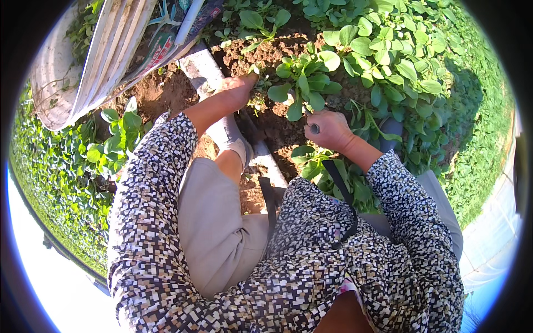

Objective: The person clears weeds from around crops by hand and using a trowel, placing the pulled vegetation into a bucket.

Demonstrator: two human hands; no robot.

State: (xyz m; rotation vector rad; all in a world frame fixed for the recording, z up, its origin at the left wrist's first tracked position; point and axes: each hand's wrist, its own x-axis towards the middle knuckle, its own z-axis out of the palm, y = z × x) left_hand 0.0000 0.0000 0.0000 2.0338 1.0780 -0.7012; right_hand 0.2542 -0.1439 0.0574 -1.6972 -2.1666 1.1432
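My right hand (331, 131) is wrapped round a tool's handle, whose hollow round butt (315, 129) faces me. Leaves hide the tool's working end, so its kind does not show. Just beyond that hand grows a leafy green plant (306, 80) with broad rounded leaves. To the left of this plant, my left hand (237, 91) is low over the soil, its fingers drawn together beside a small pale-green leaf. What those fingers hold, if anything, is too small to make out. Bare brown soil (272, 126) shows between the two hands.
A dirty white plastic crate (111, 61) stands at upper left, with printed bags (158, 55) beside it. A narrow pale board (201, 66) crosses the soil under my shoe (236, 145). Dense green plants (388, 50) fill the right; more leafy plants (122, 130) grow left.
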